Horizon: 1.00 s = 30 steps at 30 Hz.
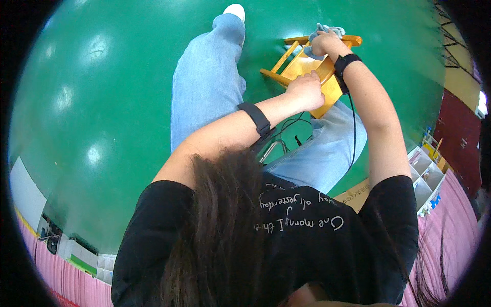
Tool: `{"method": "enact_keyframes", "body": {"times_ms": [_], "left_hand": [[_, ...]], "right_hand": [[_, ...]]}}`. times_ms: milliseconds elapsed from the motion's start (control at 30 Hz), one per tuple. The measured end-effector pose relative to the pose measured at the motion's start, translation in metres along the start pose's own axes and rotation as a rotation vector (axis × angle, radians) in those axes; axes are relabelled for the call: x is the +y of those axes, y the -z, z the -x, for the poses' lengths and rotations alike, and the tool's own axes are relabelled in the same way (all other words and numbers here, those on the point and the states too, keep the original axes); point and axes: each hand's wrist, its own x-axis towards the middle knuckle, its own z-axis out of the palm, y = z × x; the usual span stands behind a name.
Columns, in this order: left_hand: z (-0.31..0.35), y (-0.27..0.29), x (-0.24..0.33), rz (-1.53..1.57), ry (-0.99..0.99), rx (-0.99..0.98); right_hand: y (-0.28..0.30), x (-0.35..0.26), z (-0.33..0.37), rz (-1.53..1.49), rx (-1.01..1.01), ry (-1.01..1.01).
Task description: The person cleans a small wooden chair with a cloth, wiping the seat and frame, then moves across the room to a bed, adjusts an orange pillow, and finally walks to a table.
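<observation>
A small yellow-brown wooden chair (298, 67) is tilted in front of me, above my right knee, its legs pointing to the left. My left hand (306, 93) is closed on the near side of its wooden frame, with some fingers hidden behind the wrist and the wood. At the far end of the chair, my right hand (326, 45) grips a crumpled grey-blue cloth (332, 29). That cloth is pressed against the wood near the far rail (352, 40). Part of it hangs below my fingers.
Black bands with a cable (353, 130) are on my wrists. More dark cables and a bent metal tube (272, 149) show between my legs. A cardboard piece (356, 193) lies by my right thigh. White compartment shelving (425, 176) stands at right on the green floor (117, 102).
</observation>
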Motion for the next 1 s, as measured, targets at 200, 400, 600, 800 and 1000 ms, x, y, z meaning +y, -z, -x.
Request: {"method": "enact_keyframes", "body": {"times_ms": [200, 400, 600, 800, 1000], "left_hand": [[0.003, -0.004, -0.006, 0.013, -0.023, 0.080], [-0.001, 0.000, 0.000, -0.001, -0.014, 0.049], [-0.001, 0.000, -0.007, -0.006, -0.026, 0.075], [0.000, 0.000, -0.011, -0.009, -0.005, 0.077], [-0.001, 0.000, -0.008, -0.019, -0.012, 0.088]], "right_hand": [[0.004, -0.006, 0.004, 0.059, -0.028, 0.070], [0.012, 0.006, 0.053, 0.029, 0.167, -0.130], [-0.006, 0.038, 0.099, -0.177, 0.791, -0.263], [-0.044, 0.034, 0.107, -1.042, 1.046, -0.535], [-0.089, 0.020, 0.048, -2.028, 1.182, -0.544]]}}
